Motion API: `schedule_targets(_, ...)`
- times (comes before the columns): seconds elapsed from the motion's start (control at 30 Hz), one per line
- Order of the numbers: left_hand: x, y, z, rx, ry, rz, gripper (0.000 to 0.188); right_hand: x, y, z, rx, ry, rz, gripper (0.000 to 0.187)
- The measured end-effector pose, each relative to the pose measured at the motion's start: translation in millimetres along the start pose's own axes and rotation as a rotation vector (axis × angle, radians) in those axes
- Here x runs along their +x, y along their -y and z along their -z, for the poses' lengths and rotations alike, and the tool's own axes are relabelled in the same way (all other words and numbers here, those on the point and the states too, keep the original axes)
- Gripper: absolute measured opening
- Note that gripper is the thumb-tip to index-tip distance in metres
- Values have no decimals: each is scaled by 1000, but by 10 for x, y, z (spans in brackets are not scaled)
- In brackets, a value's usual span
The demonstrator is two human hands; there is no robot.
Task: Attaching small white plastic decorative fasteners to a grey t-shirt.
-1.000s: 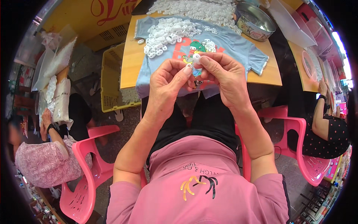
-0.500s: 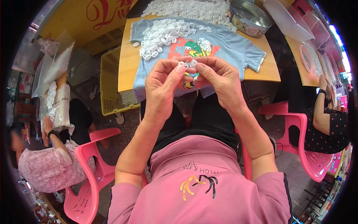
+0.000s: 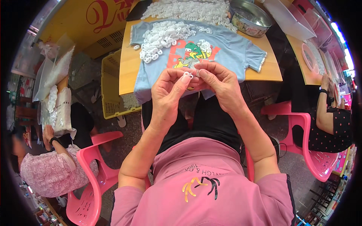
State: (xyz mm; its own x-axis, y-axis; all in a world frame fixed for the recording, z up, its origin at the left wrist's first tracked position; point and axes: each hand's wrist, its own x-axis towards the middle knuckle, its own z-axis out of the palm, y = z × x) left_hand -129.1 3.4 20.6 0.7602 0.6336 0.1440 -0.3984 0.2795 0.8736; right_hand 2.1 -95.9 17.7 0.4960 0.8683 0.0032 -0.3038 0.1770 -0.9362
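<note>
My left hand is closed in a pinch on a small white plastic piece with two holes, above the near edge of the table. Close beside it, the thumb and forefinger of my right hand press together; what they grip is too small to make out. Beneath both hands a light blue T-shirt with a colourful print lies spread. A pile of similar white pieces rests on its left part, and a smaller cluster sits on the print.
On the wooden table, a larger heap of white pieces lies beyond the shirt, beside a round tin. A yellow crate stands below left. Co-workers' hands show left and right, near pink chairs.
Both hands have come slightly down toward me, showing more of the shirt's print. The white piece in my left hand now shows its holes more plainly. The view has shifted a little.
</note>
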Motion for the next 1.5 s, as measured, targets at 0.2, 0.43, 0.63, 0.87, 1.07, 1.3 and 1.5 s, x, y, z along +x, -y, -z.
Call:
schedule_targets(0.2, -21, -37, 32, 18, 0, 17, 9, -30, 57, 1, 158, 11, -21, 26)
schedule_targets(0.43, -34, -32, 21, 52, -2, -1, 9, -50, 39, 36, 151, -10, -36, 26)
schedule_targets(0.63, -33, 20, -11, 45, 24, -49, 8, -31, 98, 26, 27, -27, -25, 27)
schedule_targets(0.87, -104, 164, -74, 96, -14, -102, 8, -38, -16, 9, -25, -62, -52, 22)
schedule_targets(1.07, -104, 128, -48, 81, -20, -10, 9, -55, 5, 40, -364, -90, 133, 21)
schedule_targets(1.3, -77, 86, -36, 144, -12, 94, 12, -69, 210, 47, -47, 38, -10, 25)
schedule_targets(1.5, -67, 57, -54, 80, 8, 91, 13, -74, 165, 117, 115, 19, -82, 28)
